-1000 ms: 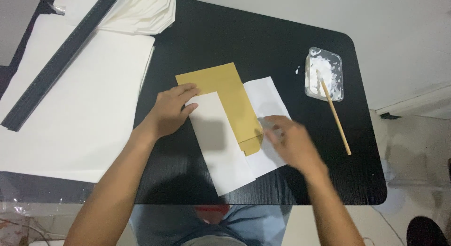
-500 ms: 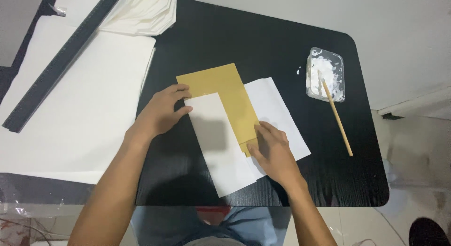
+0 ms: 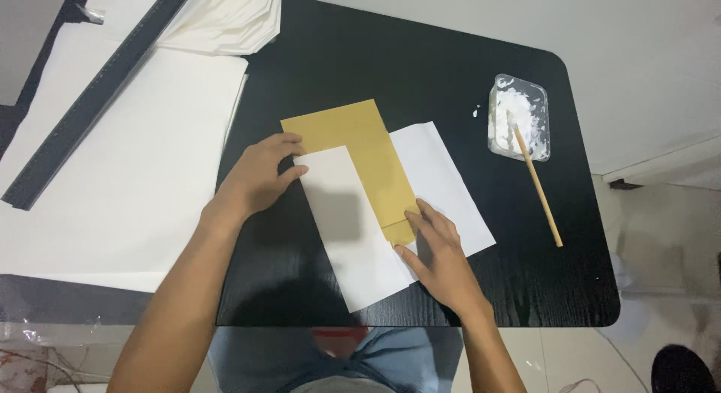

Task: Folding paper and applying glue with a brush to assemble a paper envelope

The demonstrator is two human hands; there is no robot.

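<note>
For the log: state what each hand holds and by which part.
Nothing is gripped. The left hand presses flat on the white sheet's upper left edge; the right hand presses the brown paper's lower end.

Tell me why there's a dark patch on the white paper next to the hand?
In the head view, that grey patch is a shadow the left hand casts on the white paper sheet; light comes from above. The glossy black table shows soft glare, the right hand looks sharp, and the floor at the lower edge is blurry.
</note>
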